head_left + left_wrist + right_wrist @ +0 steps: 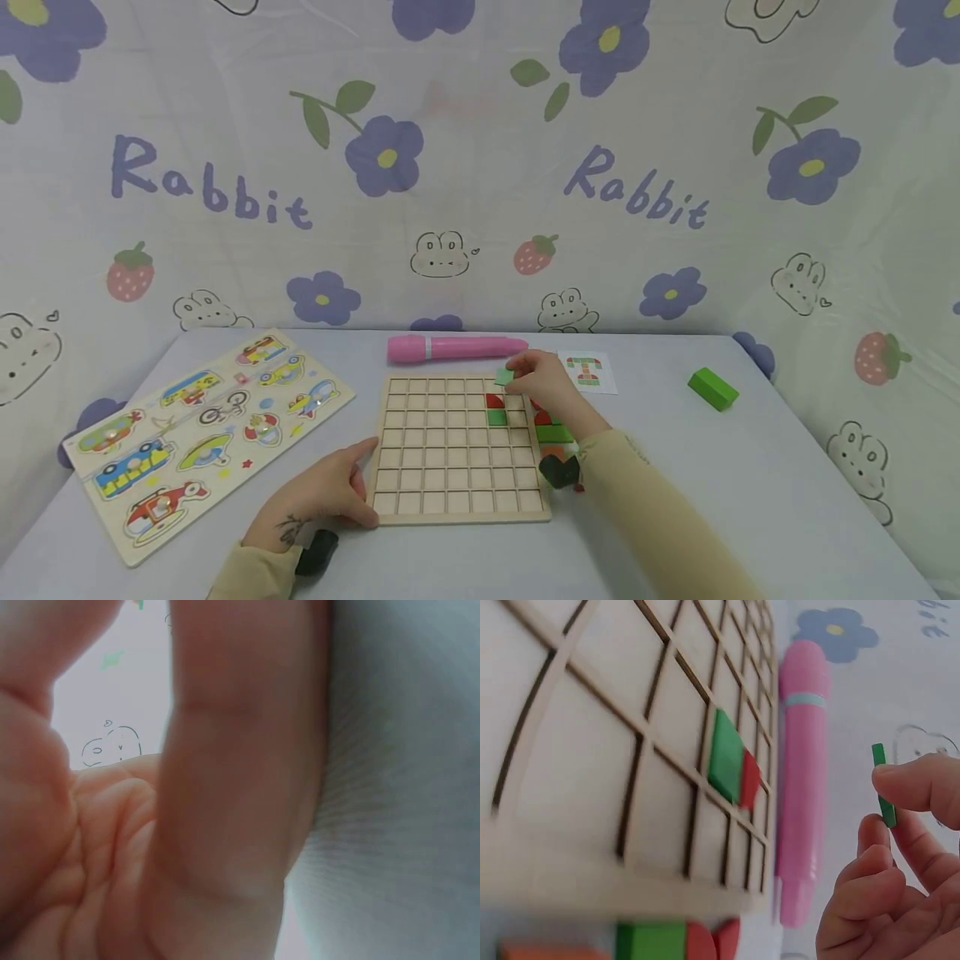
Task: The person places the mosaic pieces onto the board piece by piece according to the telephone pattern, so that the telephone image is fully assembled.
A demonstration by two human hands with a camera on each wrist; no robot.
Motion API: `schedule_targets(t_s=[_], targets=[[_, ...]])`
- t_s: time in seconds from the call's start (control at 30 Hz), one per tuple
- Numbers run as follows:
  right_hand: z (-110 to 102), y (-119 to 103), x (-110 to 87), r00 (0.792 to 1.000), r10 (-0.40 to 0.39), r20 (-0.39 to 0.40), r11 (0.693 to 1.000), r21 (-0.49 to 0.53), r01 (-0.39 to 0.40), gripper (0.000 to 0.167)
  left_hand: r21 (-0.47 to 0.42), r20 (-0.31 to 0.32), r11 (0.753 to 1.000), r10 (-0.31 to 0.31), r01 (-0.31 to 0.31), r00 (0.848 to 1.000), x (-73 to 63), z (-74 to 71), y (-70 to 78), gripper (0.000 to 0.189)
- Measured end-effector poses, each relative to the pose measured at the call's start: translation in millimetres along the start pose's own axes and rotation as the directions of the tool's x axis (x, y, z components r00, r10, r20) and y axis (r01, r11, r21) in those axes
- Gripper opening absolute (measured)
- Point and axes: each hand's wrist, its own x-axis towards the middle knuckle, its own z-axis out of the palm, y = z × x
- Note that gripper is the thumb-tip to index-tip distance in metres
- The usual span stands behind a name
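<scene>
A wooden grid board (459, 518) lies on the table in front of me. One of its cells holds a green tile (497, 418), and the cell just behind has a red piece with a curved edge (495, 402). My right hand (542, 380) pinches a thin green square tile (886, 796) between thumb and fingers, above the board's back right corner. Against the board's left edge rests my left hand (322, 492), thumb by the front corner and the fingers spread apart. In the left wrist view its fingers (225, 787) fill most of the picture.
Right of the board, partly behind my sleeve, lie several red, green and orange pieces (553, 433). A pink pen-shaped object (457, 348) and a pattern card (600, 373) lie behind it. A vehicle puzzle board (225, 450) is at left, a green block (713, 389) at right.
</scene>
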Motion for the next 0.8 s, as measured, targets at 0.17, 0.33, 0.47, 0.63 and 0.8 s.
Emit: schedule_targets(t_s=[0.17,0.33,0.47,0.63,0.8], targets=[[20,-3,8.6,0.999,-0.009,0.053,0.995,-0.103,0.014,0.028,-0.007,0.004,1.000,0.000,0.000,1.000,1.4,0.3,-1.4,0.107],[33,-4,14.9,0.997,-0.017,0.080,0.979,-0.201,0.033,0.027,-0.001,0.003,1.000,0.000,0.000,1.000,3.0,0.5,-3.6,0.107],[38,-7,15.4,0.995,0.026,0.093,0.974,-0.229,-0.004,0.024,-0.011,0.008,1.000,0.000,0.000,1.000,3.5,0.4,-4.4,0.108],[38,-9,15.1,0.992,0.055,0.114,0.966,-0.257,-0.024,0.021,-0.017,0.010,1.000,0.008,-0.008,1.000,2.9,0.0,-4.2,0.108],[40,-10,15.8,0.991,0.065,0.119,0.953,-0.301,-0.026,0.021,-0.013,0.008,1.000,0.008,-0.008,1.000,3.6,-1.0,-5.0,0.108]])
